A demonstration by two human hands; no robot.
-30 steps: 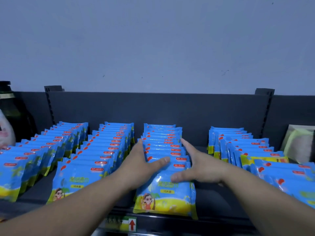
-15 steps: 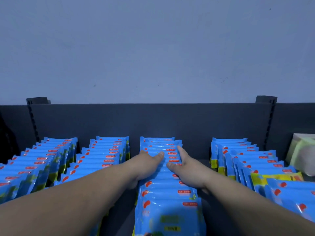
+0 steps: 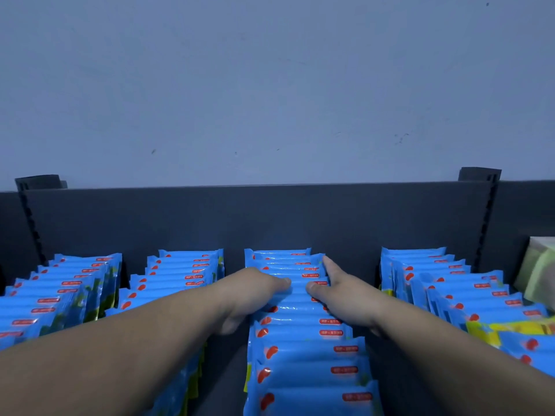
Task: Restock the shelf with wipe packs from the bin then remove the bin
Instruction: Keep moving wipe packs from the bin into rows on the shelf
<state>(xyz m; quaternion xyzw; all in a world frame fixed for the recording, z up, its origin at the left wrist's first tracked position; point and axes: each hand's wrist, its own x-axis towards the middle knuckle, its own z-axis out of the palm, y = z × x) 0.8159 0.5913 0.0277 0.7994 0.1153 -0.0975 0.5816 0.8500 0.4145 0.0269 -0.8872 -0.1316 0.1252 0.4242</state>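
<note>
Both hands have slid from the front pack deeper along the third row of wipe packs [image 3: 303, 343], which stands on the dark shelf [image 3: 270, 217] among other blue rows. I see the left hand [image 3: 255, 292] and right hand [image 3: 342, 292] apart, flanking that row, thumbs on top. The right forefinger lies straight. The left fingers are hidden, so I cannot tell their grip.
</note>
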